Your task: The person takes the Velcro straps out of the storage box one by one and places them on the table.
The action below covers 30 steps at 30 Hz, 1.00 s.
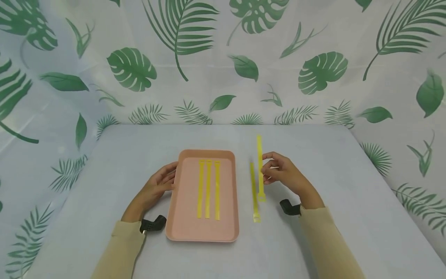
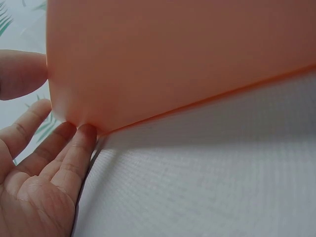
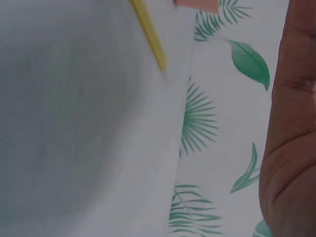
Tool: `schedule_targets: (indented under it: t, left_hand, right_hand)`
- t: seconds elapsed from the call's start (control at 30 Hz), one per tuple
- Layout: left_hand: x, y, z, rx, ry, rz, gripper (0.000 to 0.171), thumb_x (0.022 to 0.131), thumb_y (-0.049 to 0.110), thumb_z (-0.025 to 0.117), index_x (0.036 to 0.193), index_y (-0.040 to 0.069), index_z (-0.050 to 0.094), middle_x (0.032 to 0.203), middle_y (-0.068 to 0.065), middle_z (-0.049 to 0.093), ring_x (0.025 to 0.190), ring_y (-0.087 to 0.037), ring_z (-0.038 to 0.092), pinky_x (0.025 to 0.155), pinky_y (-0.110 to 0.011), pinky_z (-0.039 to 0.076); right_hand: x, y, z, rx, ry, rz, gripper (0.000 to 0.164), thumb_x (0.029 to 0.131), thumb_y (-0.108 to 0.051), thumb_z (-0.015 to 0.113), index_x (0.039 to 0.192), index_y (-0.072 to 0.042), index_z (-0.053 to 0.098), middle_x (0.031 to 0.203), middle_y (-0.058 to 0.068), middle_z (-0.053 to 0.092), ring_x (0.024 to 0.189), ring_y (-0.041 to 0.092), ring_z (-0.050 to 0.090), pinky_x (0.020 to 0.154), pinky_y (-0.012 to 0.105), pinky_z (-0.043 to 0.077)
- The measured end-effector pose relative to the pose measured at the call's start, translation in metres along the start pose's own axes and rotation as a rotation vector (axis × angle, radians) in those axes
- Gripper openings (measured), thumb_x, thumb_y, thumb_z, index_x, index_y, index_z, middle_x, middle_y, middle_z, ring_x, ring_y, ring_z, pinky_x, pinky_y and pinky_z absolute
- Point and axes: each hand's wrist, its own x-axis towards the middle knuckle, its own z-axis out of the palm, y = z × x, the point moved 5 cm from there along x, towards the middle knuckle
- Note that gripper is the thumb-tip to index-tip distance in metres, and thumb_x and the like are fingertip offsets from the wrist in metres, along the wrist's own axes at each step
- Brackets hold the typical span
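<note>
White fabric printed with green leaves [image 1: 202,89] hangs behind and to both sides of a pale grey-white tabletop [image 1: 306,143]. Over its right half, the right hand [image 1: 283,172] pinches a long, flat yellow strip [image 1: 259,162] between thumb and fingers, its wider, slotted end toward the person. The left hand [image 1: 155,188] has its fingers extended and slightly apart, the fingertips and thumb touching the left edge of a shallow, smooth pink rectangular tray [image 1: 202,231] with rounded corners.

Just left of the held strip, a second yellow strip [image 1: 254,190] lies lengthwise on the tabletop, between the tray and the right hand, its wider end also toward the person; whether the two touch, I cannot tell. Three matching yellow strips [image 1: 208,190] lie side by side inside the tray, apart from each other, their wider ends at the far side. Farther out come the beige long sleeves [image 1: 329,236], with a small black device [image 1: 290,207] at each wrist.
</note>
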Motion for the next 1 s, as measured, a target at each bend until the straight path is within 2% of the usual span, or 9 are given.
schedule_targets:
  t: [0.2,0.57,1.0]
  left_hand:
    - [-0.001,0.001,0.002,-0.008,-0.004,0.005,0.078,0.096,-0.01,0.057,0.165,-0.016,0.018,0.171,-0.039,0.017,0.139,-0.002,0.053,0.112,-0.02,0.047]
    - [-0.001,0.002,0.0,-0.011,-0.003,0.018,0.077,0.097,-0.011,0.056,0.164,-0.016,0.019,0.17,-0.041,0.017,0.139,-0.003,0.054,0.112,-0.021,0.048]
    - [0.001,0.0,0.003,-0.016,-0.02,0.032,0.077,0.097,-0.013,0.056,0.163,-0.018,0.017,0.168,-0.044,0.016,0.14,-0.003,0.054,0.112,-0.021,0.049]
  right_hand:
    - [-0.009,0.011,-0.006,-0.003,-0.012,0.028,0.039,0.103,0.003,0.062,0.138,0.015,0.047,0.092,0.009,0.069,0.077,0.017,0.073,0.075,0.035,0.067]
    - [-0.026,0.026,-0.014,-0.004,-0.047,0.128,0.04,0.104,0.0,0.064,0.138,0.014,0.047,0.094,0.014,0.07,0.077,0.02,0.073,0.074,0.036,0.066]
    - [-0.033,0.047,-0.016,-0.029,-0.1,0.223,0.037,0.103,0.004,0.061,0.136,0.014,0.047,0.093,0.013,0.068,0.077,0.02,0.074,0.072,0.033,0.066]
